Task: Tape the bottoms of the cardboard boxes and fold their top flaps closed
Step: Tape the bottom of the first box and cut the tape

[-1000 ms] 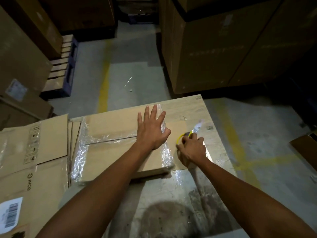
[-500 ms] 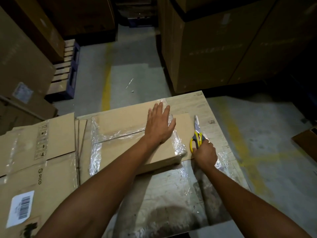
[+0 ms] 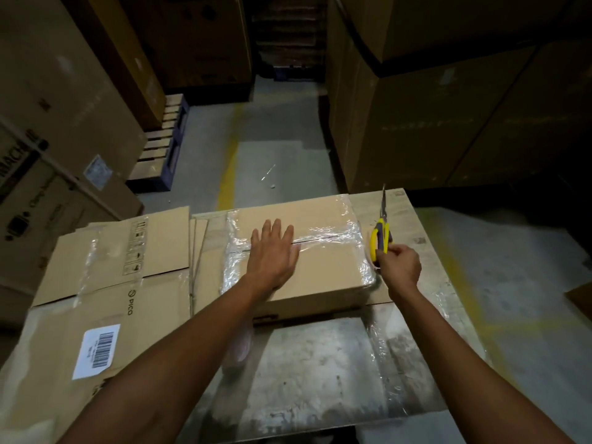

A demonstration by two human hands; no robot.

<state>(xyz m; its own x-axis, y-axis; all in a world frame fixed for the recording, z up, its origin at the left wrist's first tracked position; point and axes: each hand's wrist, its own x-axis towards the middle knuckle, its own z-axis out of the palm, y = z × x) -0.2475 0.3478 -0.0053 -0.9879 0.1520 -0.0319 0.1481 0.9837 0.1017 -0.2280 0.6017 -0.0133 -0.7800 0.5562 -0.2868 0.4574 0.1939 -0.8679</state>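
SCISSORS point(image 3: 381, 232) MOVING CLEAR OF THE TAPED BOX point(image 3: 320, 277)

Since half a second ago, we are carrying the scissors away from the box's right edge, and our left hand point(image 3: 272, 251) is sliding leftward along the top seam. Our right hand point(image 3: 400, 267) is grasping the yellow handles with curled fingers, just beside the box's right end. The blades are pointing away from us and lying together. We cannot tell whether their tips are touching the table point(image 3: 320, 379).

Our left hand is lying flat with its fingers straight and released, pressing on the box over the seam and grasping nothing. The box is resting on the far half of the table. Clear tape point(image 3: 326, 233) is covering its seam and wrapping down over both ends.

Flattened cartons point(image 3: 128, 267) are lying just left of the box, and the nearest one is bearing a white barcode label point(image 3: 97, 350). A wooden pallet point(image 3: 163, 145) is standing on the floor beyond them, well apart from the table.
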